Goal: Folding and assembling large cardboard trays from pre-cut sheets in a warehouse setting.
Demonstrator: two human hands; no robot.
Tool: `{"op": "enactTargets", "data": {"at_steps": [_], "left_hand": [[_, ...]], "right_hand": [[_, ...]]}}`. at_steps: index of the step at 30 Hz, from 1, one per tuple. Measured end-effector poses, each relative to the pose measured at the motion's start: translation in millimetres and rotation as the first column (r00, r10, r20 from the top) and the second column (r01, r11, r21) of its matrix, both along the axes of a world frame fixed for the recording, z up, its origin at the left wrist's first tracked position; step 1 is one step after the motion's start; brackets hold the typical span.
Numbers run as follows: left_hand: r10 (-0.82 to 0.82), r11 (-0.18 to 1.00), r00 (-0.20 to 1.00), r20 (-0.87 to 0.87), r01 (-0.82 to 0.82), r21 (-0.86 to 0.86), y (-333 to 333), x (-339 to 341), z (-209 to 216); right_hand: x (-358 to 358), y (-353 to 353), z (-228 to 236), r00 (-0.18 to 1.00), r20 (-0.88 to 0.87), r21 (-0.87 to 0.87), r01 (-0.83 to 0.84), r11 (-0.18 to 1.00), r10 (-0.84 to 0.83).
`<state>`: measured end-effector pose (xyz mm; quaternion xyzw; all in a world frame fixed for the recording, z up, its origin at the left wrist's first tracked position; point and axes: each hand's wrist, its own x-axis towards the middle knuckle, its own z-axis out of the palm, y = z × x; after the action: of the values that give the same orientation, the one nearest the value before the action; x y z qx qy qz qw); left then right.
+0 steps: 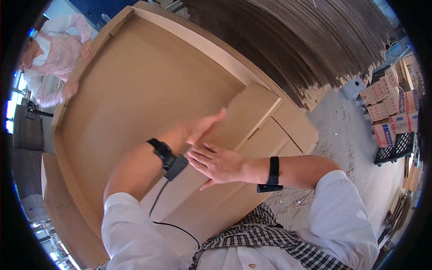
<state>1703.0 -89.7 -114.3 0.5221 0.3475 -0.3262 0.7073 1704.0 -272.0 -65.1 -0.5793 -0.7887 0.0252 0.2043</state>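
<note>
A large brown cardboard tray (148, 67) with low folded walls lies in front of me. Along its near right side runs a folded cardboard flap (245, 112), bordered by creases and a slit. My left hand (204, 127) is stretched out over the inner edge of this flap, somewhat blurred by motion. Just nearer to me, my right hand (218, 164) lies flat on the cardboard with its fingers spread, their tips close to the left wrist. Neither hand grips anything. A black strap with a small device (167, 157) sits on my left wrist, and another strap (273, 173) on my right.
Across the tray, at the upper left, a co-worker in pink (58, 54) has both hands at its wall. A tall stack of cardboard sheets (306, 36) stands beyond the right side. Cartons (387, 103) and a black crate (395, 149) are farther right. A black cable (177, 226) hangs from my left wrist.
</note>
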Motion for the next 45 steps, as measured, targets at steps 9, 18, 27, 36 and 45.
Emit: {"op": "enactTargets", "data": {"at_steps": [9,18,27,36,45], "left_hand": [[-0.788,0.306,0.615,0.017,0.369,0.878,-24.9,-155.8,76.6],[-0.590,0.708,0.807,-0.033,0.536,0.459,-11.9,-249.8,117.1],[-0.355,0.743,0.925,0.139,0.189,0.642,-49.4,-245.9,114.6],[-0.346,0.755,0.924,0.164,0.170,0.634,-47.0,-264.1,103.4],[-0.089,0.868,0.990,0.108,0.024,0.495,-14.9,-294.6,127.9]], "right_hand": [[13.7,35.6,27.6,0.952,-0.164,-0.583,-0.304,0.754,0.257],[98.6,45.7,52.1,0.980,-0.049,-0.720,-0.170,0.673,0.195],[127.4,61.7,56.6,0.954,-0.195,-0.926,-0.256,0.277,0.229],[135.6,71.4,68.7,0.963,-0.086,-0.950,-0.156,0.269,0.255],[111.7,53.6,74.7,0.993,0.079,-0.921,0.039,0.387,0.088]]}}
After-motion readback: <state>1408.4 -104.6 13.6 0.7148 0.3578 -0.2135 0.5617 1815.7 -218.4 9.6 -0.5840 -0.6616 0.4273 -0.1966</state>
